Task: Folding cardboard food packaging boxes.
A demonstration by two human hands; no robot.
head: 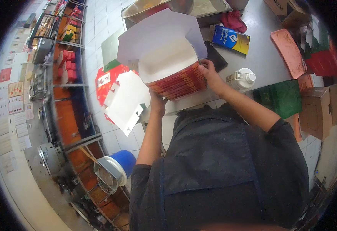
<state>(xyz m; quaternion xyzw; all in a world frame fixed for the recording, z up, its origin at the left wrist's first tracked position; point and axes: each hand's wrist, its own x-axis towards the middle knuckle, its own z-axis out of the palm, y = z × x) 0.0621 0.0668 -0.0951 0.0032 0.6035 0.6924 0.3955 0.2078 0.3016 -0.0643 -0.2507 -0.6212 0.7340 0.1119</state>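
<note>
A thick stack of flat cardboard box blanks, red-printed at the near edges and white on top, is held between both hands above the near edge of a metal table. My left hand grips its lower left corner from below, the fingers partly hidden. At the right corner my right hand holds the stack by its side. Left of the stack lie a loose white cardboard blank and a red printed sheet. A dark flat object lies just beyond my right hand.
On the table are a white bottle, a blue and yellow box, a red cloth, a pink tray and metal trays. Cardboard boxes stand right. A blue bucket and orange shelving are left.
</note>
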